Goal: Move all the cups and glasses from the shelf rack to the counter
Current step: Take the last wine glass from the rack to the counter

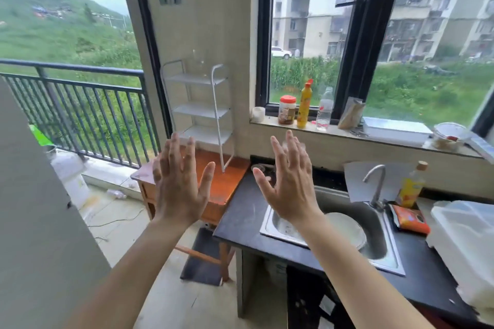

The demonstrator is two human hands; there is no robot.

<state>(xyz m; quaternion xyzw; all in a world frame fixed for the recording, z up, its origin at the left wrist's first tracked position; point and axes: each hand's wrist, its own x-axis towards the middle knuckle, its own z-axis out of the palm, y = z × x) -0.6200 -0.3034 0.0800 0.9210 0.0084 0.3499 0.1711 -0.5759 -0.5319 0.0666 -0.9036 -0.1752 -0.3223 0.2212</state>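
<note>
White metal, three tiers: shelf rack [203, 111], stood on the wooden table [227, 181] just beyond the fingertips of the left hand [179, 189] and set against the wall so that its open side faces the person. On the top tier, well above those fingertips, one clear glass [198, 63] is faintly made out, upright, its outline blurred. No other glassware is made out on the lower tiers.

Left hand: raised, back to the camera, fingers [190, 152] straight and spread wide; nothing is held.

Right hand [290, 184]: raised alike, fingers [291, 147] straight and fanned, thumb out; nothing is held. Both hands are judged to be shown to the camera rather than reaching, since nothing is touched by either.

Dark stone: counter [242, 219], lying below the right hand's fingers and abutting the table; glassware is to be set down here. Just behind the right fingertips a pale clear shape [301, 147] is seen; whether it is a glass cannot be told.

Steel: sink [385, 256], let into the counter to the right of those fingers, with a white plate [350, 230] lying in it.

Stage judged: top-tier glass not yet moved. A high reach is called for, and the thin clear wall is likely to be slippery.
</note>
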